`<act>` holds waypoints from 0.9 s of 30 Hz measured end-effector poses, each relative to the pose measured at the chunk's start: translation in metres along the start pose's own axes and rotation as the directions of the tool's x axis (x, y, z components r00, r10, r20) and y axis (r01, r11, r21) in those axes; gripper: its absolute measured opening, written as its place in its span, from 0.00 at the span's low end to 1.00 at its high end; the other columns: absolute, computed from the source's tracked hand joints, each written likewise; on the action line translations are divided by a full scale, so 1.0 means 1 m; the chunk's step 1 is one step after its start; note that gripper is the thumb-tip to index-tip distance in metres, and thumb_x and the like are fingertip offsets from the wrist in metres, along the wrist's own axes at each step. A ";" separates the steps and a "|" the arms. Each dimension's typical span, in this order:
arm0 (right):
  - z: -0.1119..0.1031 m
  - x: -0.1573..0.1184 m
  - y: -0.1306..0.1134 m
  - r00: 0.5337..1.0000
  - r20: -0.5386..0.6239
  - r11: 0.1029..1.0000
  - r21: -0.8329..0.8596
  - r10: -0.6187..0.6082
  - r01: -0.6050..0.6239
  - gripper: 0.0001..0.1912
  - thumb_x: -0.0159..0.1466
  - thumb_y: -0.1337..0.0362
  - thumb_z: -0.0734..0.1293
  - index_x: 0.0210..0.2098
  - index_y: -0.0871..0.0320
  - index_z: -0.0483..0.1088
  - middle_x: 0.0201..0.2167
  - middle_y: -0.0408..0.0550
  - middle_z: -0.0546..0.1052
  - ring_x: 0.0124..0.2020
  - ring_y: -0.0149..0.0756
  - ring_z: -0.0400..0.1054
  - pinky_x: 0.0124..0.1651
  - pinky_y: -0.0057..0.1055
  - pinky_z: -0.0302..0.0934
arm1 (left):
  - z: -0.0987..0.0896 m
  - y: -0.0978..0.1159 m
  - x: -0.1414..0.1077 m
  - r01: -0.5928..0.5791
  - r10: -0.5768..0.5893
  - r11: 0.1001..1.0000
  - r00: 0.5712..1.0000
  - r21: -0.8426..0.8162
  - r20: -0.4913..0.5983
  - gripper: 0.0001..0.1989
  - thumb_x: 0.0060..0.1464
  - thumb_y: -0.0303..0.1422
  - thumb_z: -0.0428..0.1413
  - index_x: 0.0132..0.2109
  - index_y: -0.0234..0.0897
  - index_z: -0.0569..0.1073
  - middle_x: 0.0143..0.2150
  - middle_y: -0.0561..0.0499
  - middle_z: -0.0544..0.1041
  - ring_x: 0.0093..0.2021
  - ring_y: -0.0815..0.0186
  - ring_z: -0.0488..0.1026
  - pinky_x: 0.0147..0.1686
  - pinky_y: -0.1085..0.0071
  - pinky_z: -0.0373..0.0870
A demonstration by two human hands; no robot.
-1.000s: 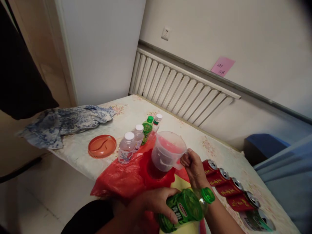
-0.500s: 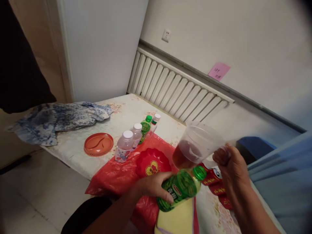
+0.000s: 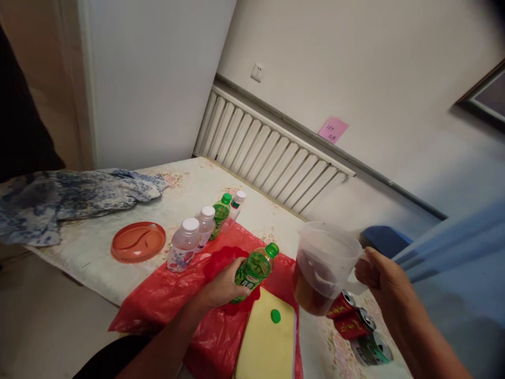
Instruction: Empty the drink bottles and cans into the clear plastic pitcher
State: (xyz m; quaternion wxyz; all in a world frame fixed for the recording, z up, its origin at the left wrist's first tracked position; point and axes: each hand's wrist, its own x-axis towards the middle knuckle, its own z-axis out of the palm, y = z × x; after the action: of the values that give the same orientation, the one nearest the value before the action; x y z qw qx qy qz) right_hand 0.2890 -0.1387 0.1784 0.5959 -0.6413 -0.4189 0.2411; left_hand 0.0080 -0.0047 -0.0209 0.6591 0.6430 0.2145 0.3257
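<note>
The left hand (image 3: pixel 226 284) is closed around the body of a green bottle (image 3: pixel 254 271), with the mouth end clear of the fingers and leaning toward the right hand's side; this grip presumably leaves the neck accessible. The bottle is positioned over the red scalloped dish (image 3: pixel 215 263), a location that likely serves to catch drips; whether its base touches the dish cannot be determined. The right hand (image 3: pixel 381 273) is closed on the handle of a translucent pitcher (image 3: pixel 327 268), so the palm bears the load from the side and the rim remains unobstructed. Dark reddish-brown liquid occupies the pitcher's lower part, well below the rim, a level that probably limits spilling. The pitcher and the bottle are apart. A loose green cap (image 3: pixel 275 316) lies on the yellow pad (image 3: pixel 268 337), near the bottle, where it is easy to retrieve. A red plastic bag (image 3: pixel 165 289) is spread under the dish, apparently as a protective layer for the tablecloth (image 3: pixel 185 184). Two white-capped bottles (image 3: pixel 183 247), a green-capped bottle (image 3: pixel 221 213) and a slimmer clear bottle (image 3: pixel 236 202) stand in a row beyond the dish; red cans (image 3: pixel 355 322) and a green can (image 3: pixel 371 349) form another row below the pitcher, which seemingly leaves the middle accessible to both hands.
</note>
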 end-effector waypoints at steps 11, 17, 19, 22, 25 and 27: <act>0.001 -0.009 -0.019 0.985 0.167 0.951 -0.309 0.051 0.003 0.30 0.59 0.41 0.62 0.13 0.53 0.52 0.11 0.36 0.49 0.15 0.27 0.40 0.20 0.31 0.37 | 0.000 -0.001 -0.001 -0.002 0.004 0.997 0.999 0.078 -0.034 0.29 0.37 0.22 0.57 0.51 0.36 0.67 0.45 0.49 0.75 0.45 0.60 0.71 0.41 0.70 0.68; 0.006 -0.006 -0.024 0.972 0.226 0.925 -0.379 0.065 0.027 0.30 0.58 0.39 0.63 0.16 0.54 0.52 0.13 0.34 0.49 0.16 0.24 0.39 0.20 0.28 0.36 | 0.000 0.000 -0.002 0.004 -0.001 0.997 0.999 0.078 -0.042 0.30 0.36 0.23 0.57 0.51 0.37 0.66 0.46 0.49 0.74 0.45 0.60 0.71 0.41 0.69 0.67; 0.008 -0.004 -0.026 0.966 0.249 0.916 -0.398 0.062 0.043 0.29 0.58 0.39 0.63 0.17 0.54 0.53 0.13 0.33 0.49 0.16 0.24 0.39 0.20 0.28 0.35 | 0.000 -0.002 -0.001 0.002 0.002 0.997 0.999 0.084 -0.048 0.30 0.36 0.23 0.57 0.51 0.38 0.66 0.47 0.49 0.74 0.46 0.60 0.71 0.43 0.68 0.67; 0.011 -0.003 -0.030 0.958 0.279 0.902 -0.426 0.062 0.066 0.28 0.59 0.40 0.63 0.18 0.55 0.53 0.14 0.34 0.49 0.17 0.24 0.40 0.21 0.27 0.35 | 0.000 -0.004 0.000 -0.007 0.012 0.996 0.998 0.093 -0.054 0.30 0.36 0.22 0.57 0.51 0.39 0.66 0.48 0.48 0.73 0.48 0.59 0.70 0.46 0.67 0.67; 0.015 -0.003 -0.035 0.952 0.298 0.882 -0.464 0.075 0.076 0.29 0.59 0.39 0.62 0.18 0.55 0.53 0.14 0.34 0.49 0.17 0.24 0.39 0.21 0.27 0.35 | 0.000 -0.003 -0.001 -0.021 0.025 0.995 0.999 0.100 -0.043 0.30 0.37 0.22 0.57 0.52 0.38 0.66 0.49 0.48 0.73 0.47 0.59 0.71 0.46 0.66 0.67; 0.017 -0.003 -0.038 0.949 0.303 0.863 -0.499 0.086 0.082 0.29 0.59 0.38 0.62 0.18 0.54 0.53 0.15 0.34 0.48 0.18 0.24 0.39 0.20 0.27 0.36 | 0.000 -0.001 -0.001 -0.017 0.022 0.994 0.999 0.110 -0.040 0.30 0.37 0.21 0.57 0.52 0.38 0.66 0.49 0.47 0.73 0.47 0.59 0.71 0.45 0.66 0.67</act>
State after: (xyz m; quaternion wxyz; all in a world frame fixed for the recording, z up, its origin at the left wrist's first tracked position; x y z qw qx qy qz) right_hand 0.2643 -0.1340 0.2119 0.3322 -0.7284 -0.5563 0.2227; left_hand 0.0073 -0.0051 -0.0223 0.6149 0.6735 0.2394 0.3330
